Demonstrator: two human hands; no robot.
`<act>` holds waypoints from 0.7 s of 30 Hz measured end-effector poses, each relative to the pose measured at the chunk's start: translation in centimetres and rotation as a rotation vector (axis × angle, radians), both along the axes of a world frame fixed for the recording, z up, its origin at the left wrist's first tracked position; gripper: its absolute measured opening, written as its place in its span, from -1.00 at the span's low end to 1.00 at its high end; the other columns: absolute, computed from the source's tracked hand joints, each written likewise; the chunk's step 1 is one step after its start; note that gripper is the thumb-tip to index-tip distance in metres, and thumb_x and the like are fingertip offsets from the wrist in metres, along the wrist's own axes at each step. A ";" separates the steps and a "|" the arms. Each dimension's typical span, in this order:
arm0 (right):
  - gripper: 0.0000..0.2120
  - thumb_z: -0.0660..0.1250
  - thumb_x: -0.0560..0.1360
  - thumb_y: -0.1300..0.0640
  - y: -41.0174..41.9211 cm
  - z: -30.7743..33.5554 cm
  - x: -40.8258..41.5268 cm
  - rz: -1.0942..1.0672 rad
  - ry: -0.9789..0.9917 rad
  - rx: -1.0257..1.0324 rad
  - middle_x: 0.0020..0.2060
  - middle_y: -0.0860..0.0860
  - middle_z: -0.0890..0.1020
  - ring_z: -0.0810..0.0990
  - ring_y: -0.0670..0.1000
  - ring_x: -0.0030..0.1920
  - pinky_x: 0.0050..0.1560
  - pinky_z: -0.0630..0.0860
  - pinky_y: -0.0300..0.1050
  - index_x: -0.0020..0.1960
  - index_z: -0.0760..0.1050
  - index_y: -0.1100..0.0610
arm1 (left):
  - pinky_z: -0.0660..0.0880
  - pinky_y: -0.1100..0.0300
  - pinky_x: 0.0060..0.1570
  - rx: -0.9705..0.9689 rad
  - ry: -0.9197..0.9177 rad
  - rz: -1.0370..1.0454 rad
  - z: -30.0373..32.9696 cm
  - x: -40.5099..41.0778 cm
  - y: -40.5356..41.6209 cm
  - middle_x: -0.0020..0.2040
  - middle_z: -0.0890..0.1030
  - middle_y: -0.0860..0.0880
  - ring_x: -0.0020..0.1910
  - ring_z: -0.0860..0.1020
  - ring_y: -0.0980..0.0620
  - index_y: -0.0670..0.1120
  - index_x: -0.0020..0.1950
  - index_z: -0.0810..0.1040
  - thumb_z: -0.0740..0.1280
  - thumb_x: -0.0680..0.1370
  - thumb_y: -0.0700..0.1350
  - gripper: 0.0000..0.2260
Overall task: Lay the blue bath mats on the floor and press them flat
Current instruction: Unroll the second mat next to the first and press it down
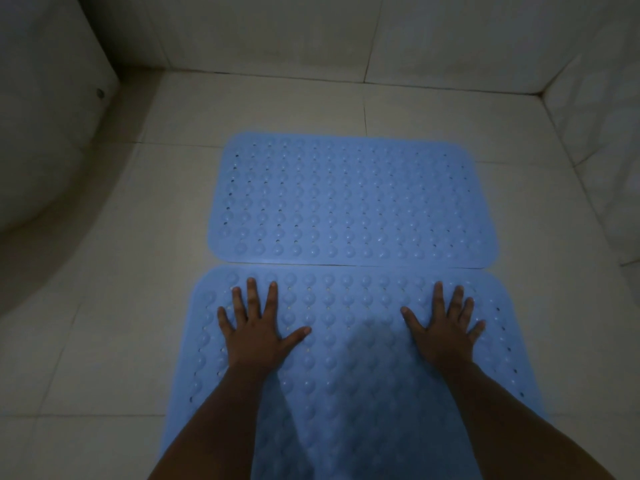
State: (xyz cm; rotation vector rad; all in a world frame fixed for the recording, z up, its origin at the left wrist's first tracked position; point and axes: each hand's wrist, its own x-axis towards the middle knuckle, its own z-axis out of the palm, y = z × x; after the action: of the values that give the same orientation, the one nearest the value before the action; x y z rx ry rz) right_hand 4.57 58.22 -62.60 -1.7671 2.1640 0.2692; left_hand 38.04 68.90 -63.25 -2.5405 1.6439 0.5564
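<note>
Two blue bath mats lie on the tiled floor (104,306), one behind the other. The far mat (351,202) lies flat near the middle of the floor, well apart from the back wall (277,32) where the floor's far edge meets it. Its long sides run left to right. The near mat (346,358) lies directly in front of it and runs down to the bottom of the view. The far edge of the near mat sits just beside the near edge of the far mat along a thin dark seam; whether the two edges touch or overlap cannot be determined. Both mats show rows of raised round bumps and small drain holes.

The left hand (256,337) rests palm down on the left part of the near mat, close to its far edge. Its grip is released: fingers straight and spread, thumb pointing inward. The right hand (446,336) rests palm down on the right part of the same mat, at about the same distance from the far edge. Its grip is likewise released, fingers straight and spread, grasping nothing. Both forearms extend from the bottom of the view across the mat.

A curved white fixture (45,133) occupies the floor's left side and far left corner. A tiled side wall (595,98) bounds the floor's right edge.
</note>
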 end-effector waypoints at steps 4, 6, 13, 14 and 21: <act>-0.09 -0.11 0.42 -0.59 0.0 -0.2 0.0 -0.005 -0.012 -0.016 0.62 0.03 -0.26 -0.25 0.18 0.62 0.53 -0.19 0.41 0.60 -0.30 -0.18 | -0.28 -0.36 0.54 0.001 0.011 -0.006 -0.1 0.3 -0.2 0.64 -0.44 -0.04 0.63 -0.39 -0.20 0.23 0.63 -0.36 -0.10 0.33 0.72 0.04; -0.09 -0.11 0.42 -0.59 0.0 -0.1 0.0 -0.004 -0.016 -0.016 0.62 0.03 -0.27 -0.25 0.18 0.62 0.53 -0.20 0.40 0.60 -0.30 -0.18 | -0.29 -0.36 0.54 -0.015 0.014 -0.007 -0.2 0.4 -0.2 0.63 -0.44 -0.04 0.63 -0.39 -0.20 0.23 0.63 -0.36 -0.10 0.33 0.73 0.04; -0.10 -0.08 0.45 -0.57 0.1 0.0 -0.2 0.004 -0.002 -0.009 0.62 0.05 -0.26 -0.25 0.19 0.62 0.51 -0.20 0.40 0.60 -0.31 -0.16 | -0.32 -0.32 0.53 -0.053 0.036 -0.020 -0.2 0.4 0.0 0.66 -0.38 -0.03 0.63 -0.38 -0.18 0.24 0.63 -0.34 -0.06 0.36 0.71 0.01; -0.10 -0.06 0.46 -0.55 0.0 0.1 0.0 0.001 -0.007 -0.009 0.63 0.07 -0.24 -0.24 0.19 0.62 0.51 -0.19 0.41 0.61 -0.28 -0.14 | -0.31 -0.31 0.53 -0.048 0.037 -0.036 0.0 0.7 0.1 0.67 -0.36 -0.03 0.64 -0.37 -0.18 0.24 0.64 -0.32 -0.05 0.38 0.69 -0.01; -0.19 -0.10 0.53 -0.37 1.7 1.4 6.1 0.141 -0.149 -0.164 0.64 0.13 0.02 -0.09 0.16 0.63 0.53 -0.15 0.41 0.64 0.06 0.08 | -0.02 -0.36 0.58 -0.229 -0.036 -0.138 0.9 4.1 1.2 0.70 0.09 -0.10 0.68 -0.04 -0.20 -0.02 0.68 0.19 -0.10 0.61 0.42 -0.23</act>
State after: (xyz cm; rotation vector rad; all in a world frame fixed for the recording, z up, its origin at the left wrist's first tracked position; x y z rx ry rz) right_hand 10.66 59.90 -61.17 -1.9654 2.0104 -0.0079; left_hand 42.11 70.08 -62.39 -2.5413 1.9537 0.3260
